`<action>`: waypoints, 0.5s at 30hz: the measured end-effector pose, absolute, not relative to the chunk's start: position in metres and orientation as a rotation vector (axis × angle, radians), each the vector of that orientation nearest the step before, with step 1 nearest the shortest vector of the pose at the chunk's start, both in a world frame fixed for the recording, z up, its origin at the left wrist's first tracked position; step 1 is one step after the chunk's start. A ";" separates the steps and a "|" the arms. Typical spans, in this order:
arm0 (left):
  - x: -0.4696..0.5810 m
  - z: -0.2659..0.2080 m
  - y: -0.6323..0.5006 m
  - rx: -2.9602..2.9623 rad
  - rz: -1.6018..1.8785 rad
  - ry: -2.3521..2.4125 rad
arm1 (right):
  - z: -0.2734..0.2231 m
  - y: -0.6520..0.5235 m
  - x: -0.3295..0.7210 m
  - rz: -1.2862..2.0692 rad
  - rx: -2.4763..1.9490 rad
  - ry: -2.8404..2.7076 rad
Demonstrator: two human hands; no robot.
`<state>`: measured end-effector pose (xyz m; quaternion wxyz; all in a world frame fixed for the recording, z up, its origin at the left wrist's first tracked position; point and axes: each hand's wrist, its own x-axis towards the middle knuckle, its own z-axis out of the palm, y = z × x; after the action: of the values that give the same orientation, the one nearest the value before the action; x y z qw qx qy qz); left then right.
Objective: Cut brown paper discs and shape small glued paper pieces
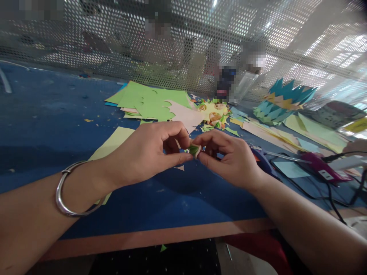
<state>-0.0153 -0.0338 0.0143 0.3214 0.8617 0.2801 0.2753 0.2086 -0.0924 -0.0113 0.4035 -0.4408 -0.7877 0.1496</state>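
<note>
Between my two hands is a small green and cream piece of folded paper (195,150). My left hand (160,147) pinches its left side between thumb and forefinger, and a silver bangle circles that wrist. On the other side, my right hand (226,156) pinches the same piece with its thumb and fingertips. Just beyond my fingers lie a cream paper with scalloped cut edges (186,114) and a stack of green paper sheets (151,101). A pale yellow sheet (114,139) is partly covered by my left forearm.
Small paper shapes (215,114) are heaped behind my right hand. A blue, yellow and green paper crown-like ring (283,101) stands at the back right. A purple power strip (323,168) with black cords lies right. A perforated metal screen (114,49) borders the blue table (57,122).
</note>
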 end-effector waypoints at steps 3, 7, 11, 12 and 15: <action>-0.016 0.014 -0.032 2.270 0.707 0.715 | -0.011 -0.093 0.209 0.381 -1.121 -1.990; -0.016 0.014 -0.030 2.271 0.673 0.720 | -0.011 -0.093 0.208 0.379 -1.133 -1.996; -0.013 0.011 -0.033 2.273 0.723 0.756 | -0.010 -0.093 0.207 0.364 -1.137 -2.022; -0.012 0.010 -0.035 2.278 0.750 0.769 | -0.010 -0.093 0.207 0.356 -1.142 -2.027; -0.009 0.007 -0.040 2.319 0.834 0.834 | -0.011 -0.092 0.207 0.343 -1.152 -2.020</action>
<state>-0.0087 -0.0401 0.0072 0.2667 0.8590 0.3091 0.3091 0.2068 -0.0918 -0.0112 0.3853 -0.4523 -0.7930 0.1347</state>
